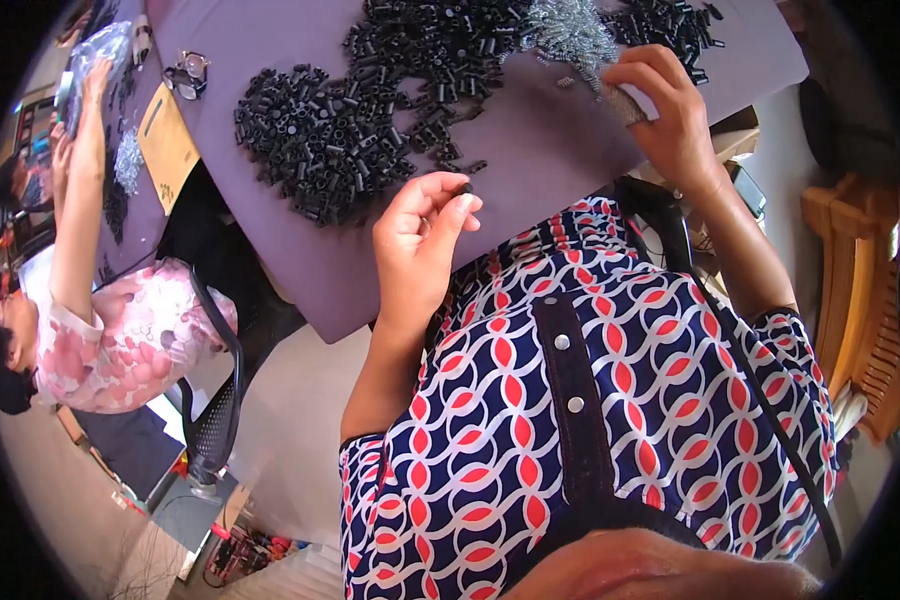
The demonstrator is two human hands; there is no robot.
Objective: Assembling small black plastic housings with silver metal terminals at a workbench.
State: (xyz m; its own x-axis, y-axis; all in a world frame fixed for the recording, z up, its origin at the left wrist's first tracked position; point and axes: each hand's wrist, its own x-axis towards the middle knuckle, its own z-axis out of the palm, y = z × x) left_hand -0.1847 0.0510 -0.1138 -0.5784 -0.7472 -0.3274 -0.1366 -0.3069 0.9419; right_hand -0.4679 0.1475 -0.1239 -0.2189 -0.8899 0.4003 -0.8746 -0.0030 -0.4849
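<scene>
My left hand [422, 238] is closed in a pinch on a small black plastic part [465, 187], just above the purple tabletop [530, 130]. At the far right, beside a heap of small silver springs [573, 35], my right hand [667, 118] has its fingers bent. Between its fingertips and thumb shows a greyish-brown thing [625, 105] that I cannot make out. A large heap of small black tube-like parts [315, 140] lies left of my left hand. It runs on into a second black heap [430, 45] farther off, and more black parts [675, 30] lie beyond the springs.
At the left, a person in a pink floral top [135, 335] reaches over another table toward a clear plastic bag [100, 55]. A tan folder [167, 150] lies between the tables. A black chair [215, 400] stands behind that person; wooden furniture [855, 300] stands at the right.
</scene>
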